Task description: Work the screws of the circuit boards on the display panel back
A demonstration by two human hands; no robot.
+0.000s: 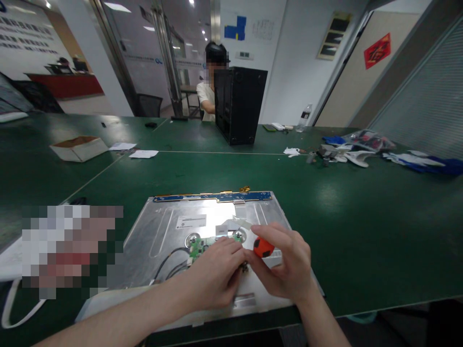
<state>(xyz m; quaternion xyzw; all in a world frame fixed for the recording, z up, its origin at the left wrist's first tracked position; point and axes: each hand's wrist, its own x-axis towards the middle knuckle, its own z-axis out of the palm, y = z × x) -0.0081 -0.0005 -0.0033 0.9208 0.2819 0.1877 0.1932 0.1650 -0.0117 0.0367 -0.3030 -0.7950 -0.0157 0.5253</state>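
My right hand [289, 258] is closed around the orange-and-black handle of a screwdriver [263, 247]; the shaft and tip are hidden. Beside it, my left hand [220, 270] has its fingers curled down over the right part of a green circuit board [197, 246], close to the right fingertips. What those left fingers grip, if anything, is hidden. Under both hands lies a flat metal-backed display panel [162, 226], with a blue circuit strip [202, 197] along its far edge. Grey cables [168, 262] run from the board's left end.
A black computer case [249, 106] stands across the green table [361, 226], with a person [208, 99] behind it. An open box [81, 149] sits far left. Gloves and bags [361, 149] lie far right, near a bottle [304, 118]. A blurred patch covers something at near left.
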